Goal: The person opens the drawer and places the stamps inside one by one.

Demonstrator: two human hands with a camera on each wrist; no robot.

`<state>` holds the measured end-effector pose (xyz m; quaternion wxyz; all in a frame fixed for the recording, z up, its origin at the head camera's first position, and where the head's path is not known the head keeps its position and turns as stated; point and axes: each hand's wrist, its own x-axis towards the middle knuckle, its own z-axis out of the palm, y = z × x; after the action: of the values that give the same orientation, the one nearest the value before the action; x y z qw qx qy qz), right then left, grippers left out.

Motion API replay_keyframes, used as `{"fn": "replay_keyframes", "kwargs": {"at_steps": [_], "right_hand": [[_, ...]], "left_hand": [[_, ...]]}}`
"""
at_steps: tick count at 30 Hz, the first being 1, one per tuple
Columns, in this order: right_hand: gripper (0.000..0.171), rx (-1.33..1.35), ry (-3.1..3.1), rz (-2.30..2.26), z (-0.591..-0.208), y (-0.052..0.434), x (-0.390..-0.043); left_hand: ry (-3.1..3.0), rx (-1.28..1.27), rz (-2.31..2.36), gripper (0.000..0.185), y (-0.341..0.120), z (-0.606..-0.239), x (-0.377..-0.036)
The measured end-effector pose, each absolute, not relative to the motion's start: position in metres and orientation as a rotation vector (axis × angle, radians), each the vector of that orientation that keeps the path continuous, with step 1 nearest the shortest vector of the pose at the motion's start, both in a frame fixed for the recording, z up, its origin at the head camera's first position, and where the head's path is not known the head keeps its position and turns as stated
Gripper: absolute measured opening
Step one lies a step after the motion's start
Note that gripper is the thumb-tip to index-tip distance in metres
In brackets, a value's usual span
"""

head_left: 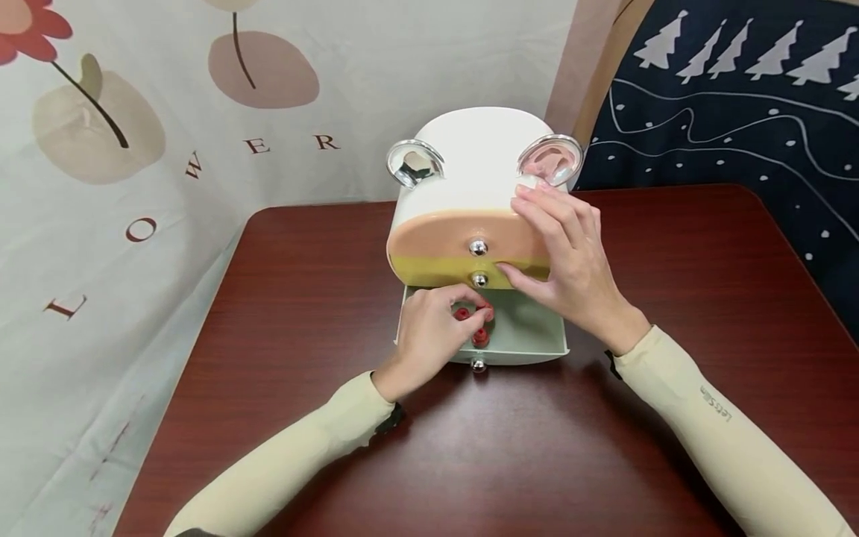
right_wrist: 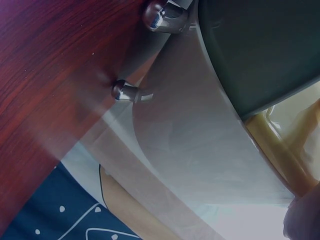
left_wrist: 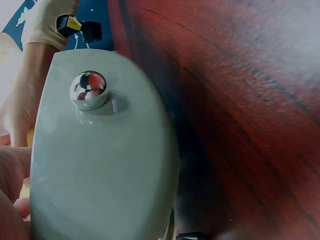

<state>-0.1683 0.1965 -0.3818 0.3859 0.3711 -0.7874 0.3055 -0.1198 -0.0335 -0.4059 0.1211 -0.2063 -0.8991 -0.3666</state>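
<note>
A small white cabinet [head_left: 483, 160] with peach and yellow drawer fronts stands on the table, its pale green bottom drawer [head_left: 530, 328] pulled out. Inside that drawer my left hand [head_left: 436, 326] pinches a small red round piece [head_left: 489, 310] between thumb and index finger. Two like it lie there, one red piece [head_left: 480, 338] near the drawer's front and another red piece [head_left: 461, 314] partly behind my fingers. My right hand [head_left: 573, 257] rests against the cabinet's right front, fingertips on the top edge and thumb on the yellow drawer front [head_left: 429, 272].
Silver round ears stick up at the cabinet's top, the left ear [head_left: 414, 163] and the right ear [head_left: 552, 159]. Each drawer has a shiny knob [left_wrist: 88, 90]. The dark red table [head_left: 302, 298] meets a printed cloth [head_left: 403, 67] behind it.
</note>
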Motion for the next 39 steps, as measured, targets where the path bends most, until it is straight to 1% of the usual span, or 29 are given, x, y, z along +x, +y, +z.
{"fn": "replay_keyframes", "kwargs": {"at_steps": [4,10,16,19,22,25,28,31,33,39], "right_hand": [[0.080,0.938,-1.994,0.782,-0.382,0.196,-0.169],[0.077,0.942,-1.984,0.794,-0.382,0.195,-0.169],[0.077,0.942,-1.984,0.792,-0.382,0.195,-0.168],[0.078,0.942,-1.984,0.789,-0.383,0.196,-0.167],[0.079,0.950,-1.992,0.790,-0.382,0.197,-0.168],[0.080,0.956,-1.999,0.788,-0.381,0.196,-0.168],[0.080,0.964,-1.998,0.788,-0.380,0.193,-0.168],[0.080,0.970,-2.002,0.788,-0.379,0.194,-0.168],[0.080,0.967,-2.003,0.789,-0.378,0.195,-0.167],[0.081,0.951,-2.010,0.807,-0.379,0.195,-0.168]], "left_hand": [[-2.737,-0.615,-0.966,0.007,-0.027,-0.404,-0.124],[-2.903,-0.655,-0.828,0.012,-0.023,-0.402,-0.129],[-2.952,-0.673,-0.826,0.015,-0.019,-0.401,-0.132],[-2.907,-0.703,-0.807,0.012,-0.021,-0.400,-0.128],[-2.760,-0.716,-0.738,0.009,-0.028,-0.397,-0.116],[-2.525,-0.735,-0.702,0.003,-0.040,-0.394,-0.096],[-2.324,-0.761,-0.780,0.007,-0.053,-0.396,-0.072],[-2.277,-0.750,-0.959,0.009,-0.061,-0.406,-0.053],[-2.319,-0.690,-1.095,0.010,-0.061,-0.415,-0.045],[-2.485,-0.364,-1.452,0.013,-0.054,-0.435,-0.033]]}}
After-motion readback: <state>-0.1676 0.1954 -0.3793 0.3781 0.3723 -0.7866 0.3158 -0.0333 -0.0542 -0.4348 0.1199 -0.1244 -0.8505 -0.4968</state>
